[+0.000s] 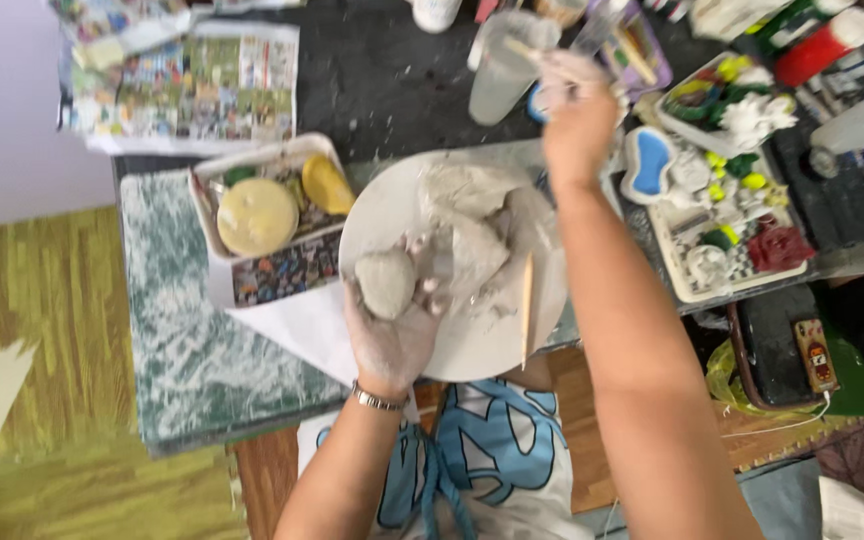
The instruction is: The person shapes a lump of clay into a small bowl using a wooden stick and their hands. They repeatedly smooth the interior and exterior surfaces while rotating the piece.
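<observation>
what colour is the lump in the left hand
Pale grey, like wet clay; the lump in the left hand shows best in the head view.

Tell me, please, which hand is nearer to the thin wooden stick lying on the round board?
Left. The left hand cups a clay lump beside the wooden stick; the right hand reaches beyond the round board.

I see a grey egg-shaped clay lump (385,283) at 8 o'clock on the round white board (392,205), bigger clay mass (482,235) at centre.
</observation>
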